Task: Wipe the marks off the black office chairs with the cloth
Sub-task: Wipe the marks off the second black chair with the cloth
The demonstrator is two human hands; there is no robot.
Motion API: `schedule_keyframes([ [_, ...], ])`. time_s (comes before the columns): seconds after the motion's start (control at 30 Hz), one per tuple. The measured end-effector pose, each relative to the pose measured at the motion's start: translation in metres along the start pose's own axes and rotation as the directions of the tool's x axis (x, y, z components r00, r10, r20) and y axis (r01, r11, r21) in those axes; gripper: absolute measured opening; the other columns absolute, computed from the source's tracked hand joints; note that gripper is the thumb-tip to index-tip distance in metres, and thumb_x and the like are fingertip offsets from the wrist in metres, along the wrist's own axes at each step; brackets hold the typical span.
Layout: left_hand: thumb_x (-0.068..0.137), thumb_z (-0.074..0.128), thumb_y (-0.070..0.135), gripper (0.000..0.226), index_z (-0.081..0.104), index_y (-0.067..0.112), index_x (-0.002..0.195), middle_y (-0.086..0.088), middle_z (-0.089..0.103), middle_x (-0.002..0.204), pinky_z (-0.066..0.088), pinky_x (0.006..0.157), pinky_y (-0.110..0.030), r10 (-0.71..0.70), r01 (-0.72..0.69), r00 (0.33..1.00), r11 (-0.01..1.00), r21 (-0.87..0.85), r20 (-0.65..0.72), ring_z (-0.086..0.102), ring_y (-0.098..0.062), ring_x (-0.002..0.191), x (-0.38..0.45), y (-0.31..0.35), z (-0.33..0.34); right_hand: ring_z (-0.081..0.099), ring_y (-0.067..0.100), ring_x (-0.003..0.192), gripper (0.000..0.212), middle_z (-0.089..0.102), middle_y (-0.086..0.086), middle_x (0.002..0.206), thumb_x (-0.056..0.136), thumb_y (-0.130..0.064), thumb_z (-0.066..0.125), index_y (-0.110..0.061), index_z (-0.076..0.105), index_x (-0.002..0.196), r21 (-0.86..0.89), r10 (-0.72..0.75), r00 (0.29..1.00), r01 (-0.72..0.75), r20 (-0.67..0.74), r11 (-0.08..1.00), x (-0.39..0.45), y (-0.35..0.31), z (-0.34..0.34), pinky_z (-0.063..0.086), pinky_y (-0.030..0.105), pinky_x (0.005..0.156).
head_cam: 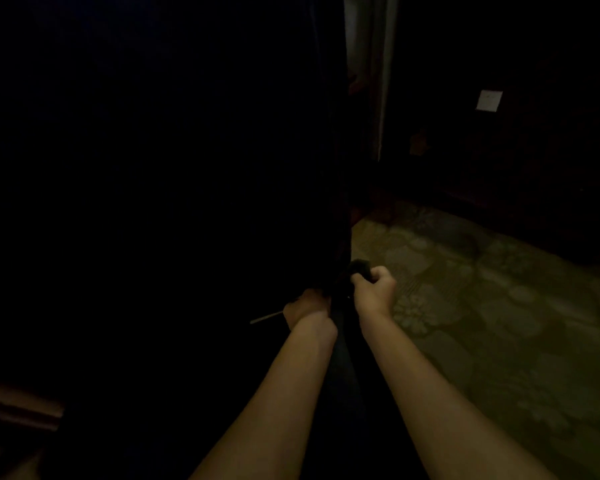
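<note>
Nearest you, your two bare forearms reach forward and down into a very dark scene. Your left hand is curled against the edge of the black chair, though the shadow hides whether its fingers actually grip that edge or only press on it, so you cannot tell its hold for certain; a thin pale stick-like thing shows just beside it, too dim to name. Your right hand is clenched round a dark bunched wad, most likely the cloth, held right at the chair's edge near its lower part. The cloth looks soft and light, so it should crumple and slip inside a loose fist; keep it bunched in the palm with a flat face turned to the chair. The chair fills the left of the view as a tall black mass, probably heavy enough to stand firm yet apt to roll or swivel under a push, so steady it by the edge with your left hand while you rub. No marks can be made out in this light. Farther off lies the patterned carpet, and beyond it a dark wall with a small pale plate.
</note>
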State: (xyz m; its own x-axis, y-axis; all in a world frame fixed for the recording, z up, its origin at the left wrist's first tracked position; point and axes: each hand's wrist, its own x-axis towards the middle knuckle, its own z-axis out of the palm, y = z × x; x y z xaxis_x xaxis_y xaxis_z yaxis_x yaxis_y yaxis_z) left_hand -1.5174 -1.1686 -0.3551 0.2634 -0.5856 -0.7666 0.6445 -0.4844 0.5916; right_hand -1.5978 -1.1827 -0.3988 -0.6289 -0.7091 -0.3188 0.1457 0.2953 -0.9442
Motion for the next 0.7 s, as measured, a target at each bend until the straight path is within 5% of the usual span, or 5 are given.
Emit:
schedule_keyframes([
  [0.13,0.1,0.049,0.002,0.032,0.054,-0.006,0.13,-0.024,0.06,0.125,0.05,0.059,-0.024,0.108,-0.103,0.994,0.987,-0.121,0.029,0.061,-0.029,0.1,-0.007,-0.003,0.001,0.065,0.023,0.08,0.012,0.063,0.008,0.086,0.09,-0.005,0.06,-0.012,0.056,0.081,0.09,-0.02,0.991,0.008,0.131,0.996,-0.003,-0.027,-0.006,0.056,0.039,0.069],
  [0.43,0.096,0.047,-0.008,0.021,0.062,-0.002,0.109,-0.021,0.065,0.106,0.055,0.092,-0.041,0.279,-0.257,0.957,0.942,-0.215,0.076,0.062,-0.032,0.092,-0.031,-0.004,-0.002,0.067,0.017,0.083,0.011,0.067,0.004,0.089,0.091,-0.005,0.06,-0.015,0.061,0.088,0.174,-0.16,0.941,0.112,0.299,0.978,-0.013,-0.061,-0.018,0.052,0.025,0.063],
  [0.57,0.092,0.047,-0.015,0.028,0.06,-0.002,0.113,-0.018,0.065,0.108,0.053,0.083,-0.031,0.358,-0.338,0.93,0.923,-0.182,0.088,0.063,-0.029,0.102,-0.063,-0.005,0.0,0.066,0.016,0.083,0.012,0.067,0.005,0.09,0.089,-0.001,0.059,-0.013,0.063,0.091,0.185,-0.306,0.877,0.253,0.37,0.95,-0.02,-0.083,-0.029,0.054,0.021,0.062],
  [0.7,0.092,0.059,-0.003,0.004,0.061,0.0,0.092,-0.017,0.067,0.096,0.053,0.072,-0.027,0.417,-0.406,0.9,0.908,-0.102,0.127,0.067,-0.024,0.087,-0.088,-0.004,0.001,0.067,0.016,0.086,0.012,0.069,0.004,0.09,0.088,-0.001,0.061,-0.011,0.066,0.093,0.212,-0.385,0.814,0.324,0.435,0.922,-0.027,-0.116,-0.036,0.056,0.023,0.068],
])
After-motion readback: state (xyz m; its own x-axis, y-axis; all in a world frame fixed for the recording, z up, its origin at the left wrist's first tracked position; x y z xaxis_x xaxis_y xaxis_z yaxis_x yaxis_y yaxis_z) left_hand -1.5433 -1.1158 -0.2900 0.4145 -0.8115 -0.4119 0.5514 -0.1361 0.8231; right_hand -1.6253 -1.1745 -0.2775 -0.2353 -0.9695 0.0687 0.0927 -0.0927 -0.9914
